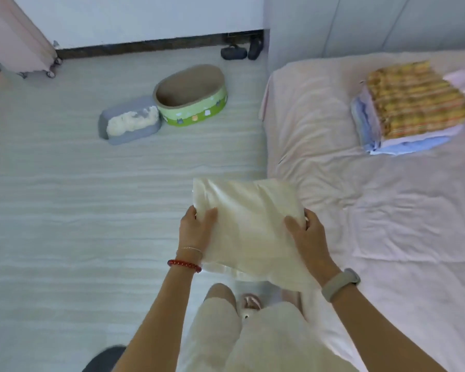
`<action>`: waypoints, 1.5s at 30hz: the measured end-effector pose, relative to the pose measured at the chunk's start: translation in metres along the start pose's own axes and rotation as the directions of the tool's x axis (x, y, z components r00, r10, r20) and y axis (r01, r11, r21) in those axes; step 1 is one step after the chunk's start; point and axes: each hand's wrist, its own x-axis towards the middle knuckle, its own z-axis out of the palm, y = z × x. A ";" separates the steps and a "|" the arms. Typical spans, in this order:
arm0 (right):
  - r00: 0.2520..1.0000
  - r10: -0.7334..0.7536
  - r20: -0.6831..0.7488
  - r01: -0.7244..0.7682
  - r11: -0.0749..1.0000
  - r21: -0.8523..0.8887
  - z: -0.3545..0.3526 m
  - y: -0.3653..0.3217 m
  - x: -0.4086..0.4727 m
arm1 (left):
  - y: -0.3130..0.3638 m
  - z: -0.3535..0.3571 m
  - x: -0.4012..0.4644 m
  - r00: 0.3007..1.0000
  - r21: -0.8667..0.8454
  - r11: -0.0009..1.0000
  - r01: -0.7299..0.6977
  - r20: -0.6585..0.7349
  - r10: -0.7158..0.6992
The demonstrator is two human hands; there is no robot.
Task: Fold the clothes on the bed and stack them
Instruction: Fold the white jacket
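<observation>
I hold a folded cream-white garment in the air, over the floor just off the left edge of the bed. My left hand grips its left side, thumb on top. On its right side sits my right hand, also gripping. A stack of folded clothes lies on the far part of the pink bed sheet, with a yellow plaid piece on top and blue and white pieces beneath.
On the pale floor to the left stand a green oval basket and a grey tray with white stuffing. Dark shoes rest by the wall. A pink wheeled case is at far left. My legs are below.
</observation>
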 end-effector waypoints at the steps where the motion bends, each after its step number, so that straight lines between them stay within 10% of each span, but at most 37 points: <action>1: 0.999 0.009 -0.038 -0.009 1.000 0.016 -0.004 -0.008 0.015 | 0.016 0.010 0.018 0.999 0.026 0.999 -0.023 0.037 0.022; 8: 0.897 0.182 -0.402 -0.099 0.971 0.218 -0.045 -0.043 0.136 | 0.134 0.139 0.160 0.892 0.155 0.950 -0.270 0.413 0.186; 22: 0.393 0.446 -0.804 0.172 0.823 0.541 -0.194 -0.118 0.358 | 0.402 0.506 0.269 0.288 0.061 0.724 -0.687 0.938 0.194; 28: 0.315 0.478 -0.820 0.157 0.826 0.542 -0.266 -0.080 0.430 | 0.404 0.631 0.284 0.273 0.088 0.653 -0.752 0.944 0.187; 32: 0.340 0.472 -0.813 -0.081 0.876 0.475 -0.270 -0.046 0.456 | 0.370 0.667 0.297 0.390 0.342 0.189 -0.920 0.840 0.378; 35: 0.236 0.133 -0.963 -0.317 0.947 0.053 -0.257 -0.038 0.454 | 0.342 0.661 0.293 -0.023 0.113 -0.204 -0.972 0.823 0.567; 37: 0.292 -0.116 -0.950 -0.416 0.879 -0.235 -0.256 -0.037 0.459 | 0.324 0.658 0.290 -0.278 -0.089 -0.361 -0.928 0.811 0.515; 38: 0.352 -0.176 -0.919 -0.443 0.834 -0.329 -0.258 -0.036 0.464 | 0.318 0.657 0.287 -0.287 -0.126 -0.371 -0.920 0.862 0.418; 42: 0.623 0.009 -0.782 -0.556 0.709 -0.435 -0.275 -0.029 0.482 | 0.301 0.667 0.295 -0.013 0.020 -0.389 -0.921 0.996 0.083; 45: 0.672 0.065 -0.737 -0.545 0.718 -0.433 -0.279 -0.024 0.478 | 0.312 0.666 0.285 0.011 0.026 -0.367 -0.930 0.999 0.045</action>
